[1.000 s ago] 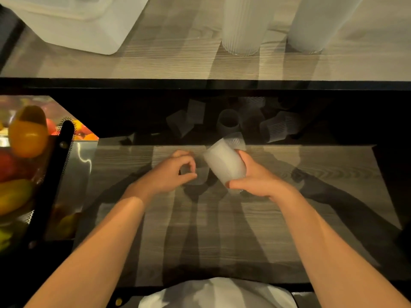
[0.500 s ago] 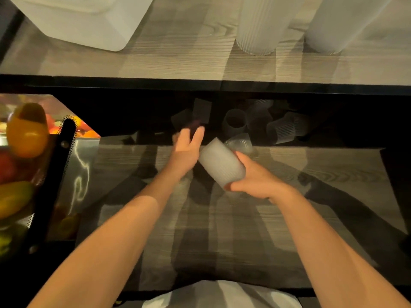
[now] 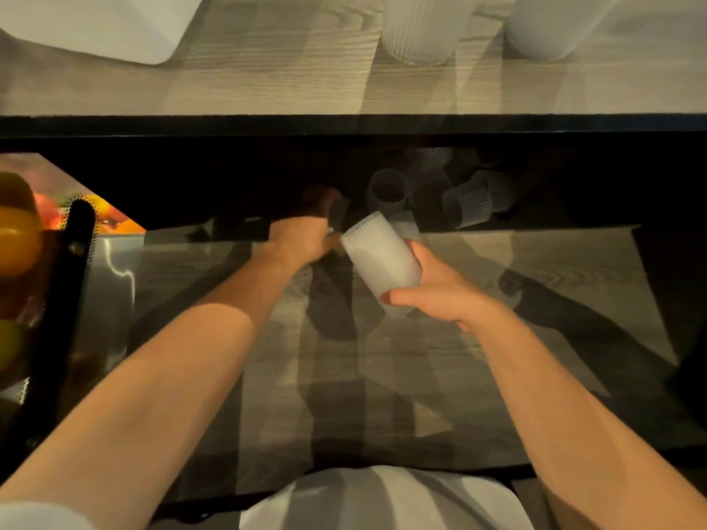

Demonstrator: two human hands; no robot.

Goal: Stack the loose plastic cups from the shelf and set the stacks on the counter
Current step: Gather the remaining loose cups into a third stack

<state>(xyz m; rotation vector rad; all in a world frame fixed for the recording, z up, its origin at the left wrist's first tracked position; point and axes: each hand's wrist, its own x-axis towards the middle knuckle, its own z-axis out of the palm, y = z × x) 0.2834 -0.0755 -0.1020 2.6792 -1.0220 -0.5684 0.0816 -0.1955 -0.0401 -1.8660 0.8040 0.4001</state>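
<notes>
My right hand (image 3: 436, 292) grips a short tilted stack of frosted ribbed plastic cups (image 3: 382, 258) above the wooden shelf (image 3: 535, 269). My left hand (image 3: 306, 239) reaches into the dark back of the shelf, its fingers in shadow beside a loose cup (image 3: 338, 212); whether they hold it is unclear. Several more loose cups lie back there, one with its mouth toward me (image 3: 388, 191) and one on its side (image 3: 472, 202). Two tall cup stacks (image 3: 421, 28) (image 3: 551, 24) stand on the counter (image 3: 267, 78) above.
A white container (image 3: 95, 24) sits on the counter at the upper left. A black perforated metal edge (image 3: 65, 300) and a bin of yellow and red fruit (image 3: 19, 239) border the shelf on the left. The counter's dark front edge (image 3: 344, 126) overhangs the shelf.
My left hand has moved away from the stack and reached farther back into the dark shelf toward a loose cup. My right hand keeps the stack, raised slightly.
</notes>
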